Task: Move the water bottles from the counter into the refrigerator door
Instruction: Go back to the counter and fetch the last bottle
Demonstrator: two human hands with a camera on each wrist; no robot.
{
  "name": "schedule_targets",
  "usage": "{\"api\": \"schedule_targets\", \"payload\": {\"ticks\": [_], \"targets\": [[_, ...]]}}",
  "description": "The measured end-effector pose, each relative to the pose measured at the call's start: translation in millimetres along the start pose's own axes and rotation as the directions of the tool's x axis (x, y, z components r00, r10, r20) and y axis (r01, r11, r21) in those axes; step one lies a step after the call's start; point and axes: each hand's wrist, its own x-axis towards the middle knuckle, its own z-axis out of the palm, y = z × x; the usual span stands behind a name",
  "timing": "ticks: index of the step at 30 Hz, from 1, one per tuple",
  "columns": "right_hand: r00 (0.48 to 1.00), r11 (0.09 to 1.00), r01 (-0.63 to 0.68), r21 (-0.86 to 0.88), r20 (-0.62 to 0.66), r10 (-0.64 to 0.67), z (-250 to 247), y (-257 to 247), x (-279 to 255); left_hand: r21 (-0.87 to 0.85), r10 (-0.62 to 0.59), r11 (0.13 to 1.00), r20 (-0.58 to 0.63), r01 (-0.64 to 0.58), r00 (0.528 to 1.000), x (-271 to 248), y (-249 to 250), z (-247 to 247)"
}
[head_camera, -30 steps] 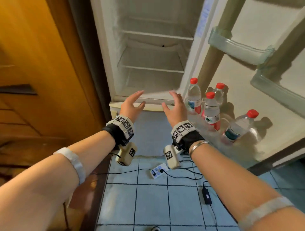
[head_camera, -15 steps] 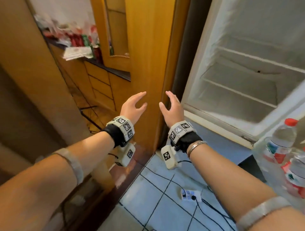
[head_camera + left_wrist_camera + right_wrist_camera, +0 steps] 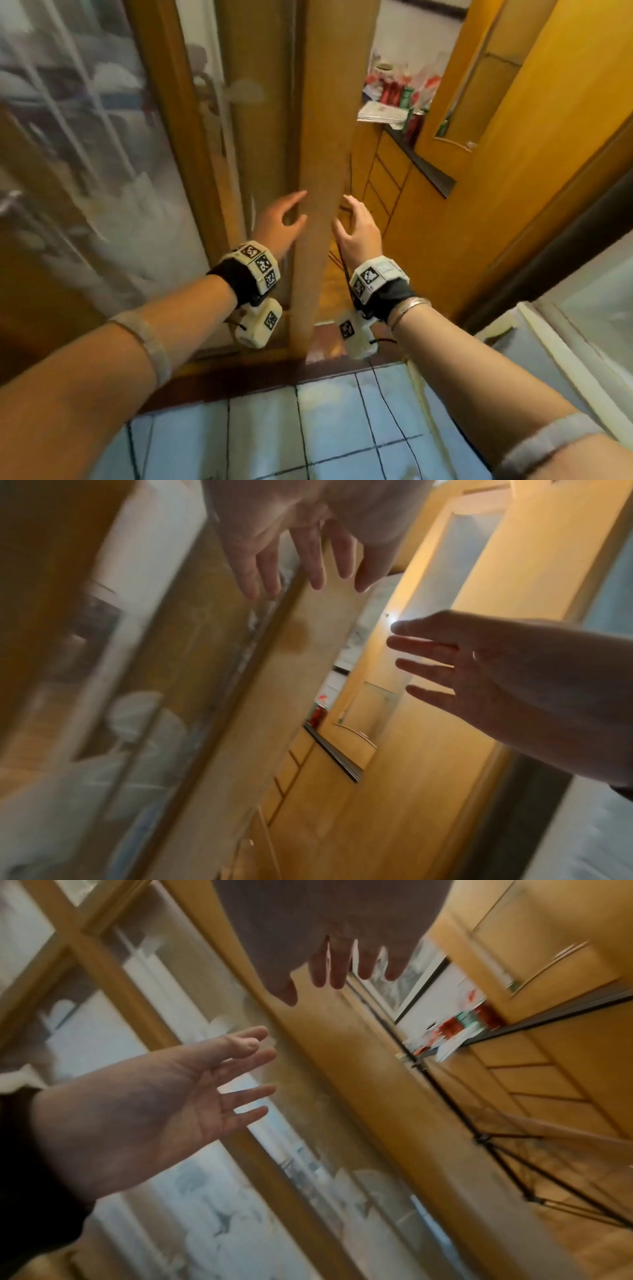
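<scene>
Both my hands are raised empty in front of me, fingers loosely spread. My left hand (image 3: 282, 221) is just left of a wooden door edge (image 3: 325, 154), my right hand (image 3: 358, 231) just right of it. The left wrist view has the left hand (image 3: 301, 550) at the top and the right hand (image 3: 479, 669) at the right; the right wrist view has the right hand (image 3: 346, 958) above and the left hand (image 3: 178, 1093) at the left. Far ahead through the gap is a dark-topped counter (image 3: 430, 168) with blurred red and green items (image 3: 397, 92). I cannot make out a water bottle.
A glass-panelled wooden door (image 3: 102, 171) fills the left. Yellow cabinets and drawers (image 3: 387, 185) stand under the counter. A corner of the white refrigerator (image 3: 582, 325) shows at the lower right. A cable (image 3: 387, 411) crosses the blue tiled floor (image 3: 267, 438). Black tripod legs (image 3: 496, 1150) stand beyond the door.
The view has swung left, away from the open refrigerator and its bottles, to the doorway and counter. Both hands stay raised, open and empty.
</scene>
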Motion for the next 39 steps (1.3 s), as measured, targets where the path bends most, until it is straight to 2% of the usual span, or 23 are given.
{"api": "schedule_targets", "payload": {"ticks": [4,7,10,15,20,22,26,30,33,34,39], "targets": [[0.984,0.996,0.07,0.062,0.16,-0.079,52.9,-55.2,-6.1,0.097,-0.119,0.986,-0.162,0.136,0.98,-30.0,-30.4,-69.0],[0.948,0.987,0.116,0.107,0.284,-0.142,95.3,-103.3,-15.7,0.079,-0.169,0.977,-0.285,0.199,0.943,-60.0,-54.3,-126.2],[0.906,0.973,0.191,0.129,0.357,-0.226,144.4,-154.8,-32.1,0.078,-0.213,0.962,-0.382,0.261,0.899,-91.0,-84.2,-185.5],[0.83,0.923,0.319,0.213,0.408,-0.381,220.9,-244.0,-73.2,-0.003,-0.367,0.909,-0.478,0.417,0.798,-148.6,-123.9,-285.0],[0.737,0.892,0.361,0.271,0.503,-0.451,294.9,-328.1,-114.8,0.018,-0.388,0.865,-0.611,0.502,0.69,-214.2,-153.1,-376.6],[0.688,0.881,0.385,0.277,0.55,-0.473,319.7,-357.2,-132.6,0.002,-0.413,0.841,-0.643,0.541,0.645,-240.4,-163.4,-409.9],[0.569,0.833,0.447,0.326,0.615,-0.546,361.0,-408.4,-168.4,0.017,-0.375,0.816,-0.745,0.578,0.552,-291.0,-176.1,-460.5],[0.452,0.788,0.447,0.423,0.654,-0.607,393.4,-457.1,-210.2,-0.081,-0.392,0.807,-0.815,0.584,0.428,-342.6,-193.4,-501.1],[0.381,0.761,0.447,0.471,0.669,-0.638,422.3,-494.8,-245.8,-0.094,-0.368,0.783,-0.867,0.615,0.336,-382.7,-206.4,-532.5],[0.38,0.75,0.446,0.488,0.656,-0.652,425.9,-499.6,-249.3,-0.092,-0.366,0.774,-0.872,0.626,0.325,-386.9,-209.1,-537.5],[0.245,0.687,0.442,0.577,0.659,-0.711,471.7,-557.2,-296.6,-0.155,-0.362,0.715,-0.916,0.682,0.172,-444.6,-228.7,-587.0]]}}
